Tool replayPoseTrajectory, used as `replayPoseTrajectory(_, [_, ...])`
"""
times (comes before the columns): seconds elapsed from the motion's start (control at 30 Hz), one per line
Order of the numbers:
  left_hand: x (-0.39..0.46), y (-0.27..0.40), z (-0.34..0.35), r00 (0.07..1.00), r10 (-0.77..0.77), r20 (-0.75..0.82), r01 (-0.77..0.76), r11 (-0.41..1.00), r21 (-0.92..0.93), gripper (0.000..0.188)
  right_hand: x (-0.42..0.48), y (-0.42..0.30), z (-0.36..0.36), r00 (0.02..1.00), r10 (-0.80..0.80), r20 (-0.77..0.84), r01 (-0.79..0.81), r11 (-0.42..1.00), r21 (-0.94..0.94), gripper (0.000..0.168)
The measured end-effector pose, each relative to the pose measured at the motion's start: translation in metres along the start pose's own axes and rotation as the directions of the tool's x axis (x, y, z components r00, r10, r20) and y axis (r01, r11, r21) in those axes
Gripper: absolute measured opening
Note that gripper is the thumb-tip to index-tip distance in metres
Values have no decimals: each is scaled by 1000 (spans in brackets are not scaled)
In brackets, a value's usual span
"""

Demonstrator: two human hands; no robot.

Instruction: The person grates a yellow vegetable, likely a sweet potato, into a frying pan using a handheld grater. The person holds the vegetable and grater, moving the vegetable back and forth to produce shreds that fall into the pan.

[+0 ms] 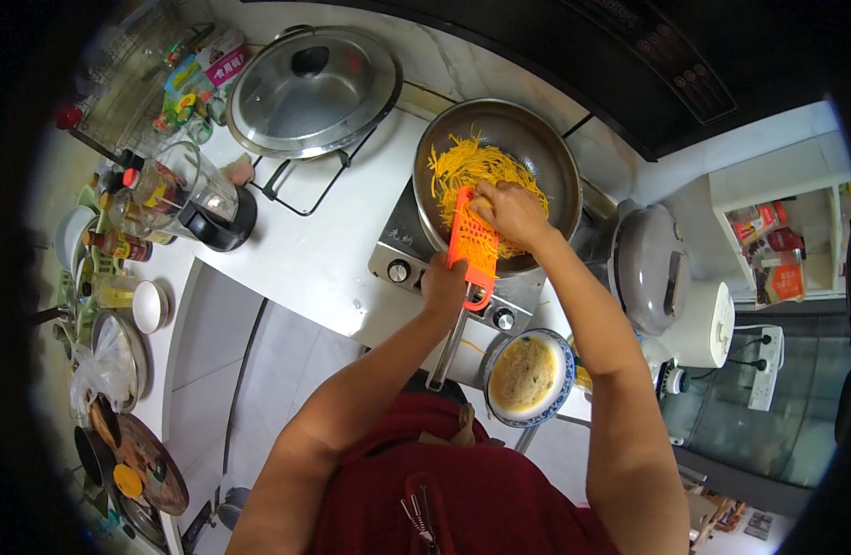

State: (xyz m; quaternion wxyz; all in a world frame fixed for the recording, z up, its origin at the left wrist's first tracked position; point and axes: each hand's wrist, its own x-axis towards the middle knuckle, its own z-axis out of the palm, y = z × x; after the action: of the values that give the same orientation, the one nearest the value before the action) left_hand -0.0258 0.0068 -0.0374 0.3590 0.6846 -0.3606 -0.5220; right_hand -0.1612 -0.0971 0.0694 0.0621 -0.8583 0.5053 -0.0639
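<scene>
An orange plastic grater (pixel 475 239) slants over the near side of a metal wok (pixel 553 149) on a gas stove (pixel 411 243). My left hand (pixel 445 283) grips the grater's lower left edge near its handle. With my right hand (pixel 514 211) I press an orange-yellow piece (pixel 482 205) against the grater's upper face; the fingers hide most of it. Yellow-orange shreds (pixel 477 163) lie heaped in the wok, and more cling to the grater. Below the grater, the wok's metal handle (pixel 449 350) points towards me.
A blue-and-white bowl of pale yellow liquid (pixel 526 374) stands at the counter's near edge. Left are a lidded pan (pixel 314 90) on a black burner rack, a clear blender jug (pixel 196 187), bottles and a white bowl (pixel 150 306). Grey (pixel 650 270) and white (pixel 706 326) cookers stand right.
</scene>
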Motion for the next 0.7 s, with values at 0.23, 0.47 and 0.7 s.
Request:
replayPoseTrajectory(0.23, [2,3,0,1000,0,24,4,990,-138,21,-21,-7,-7,990,-98,100,95,995,29,26])
replayPoseTrajectory(0.47, [-5,9,-3,995,-56,86,63,994,-89,32,16,-3,8,999,47,-4,-47,994,-95,30])
replayPoseTrajectory(0.7, [-6,17,-7,996,-77,52,82,993,-90,35,-18,-8,-6,995,-59,84,57,998,27,31])
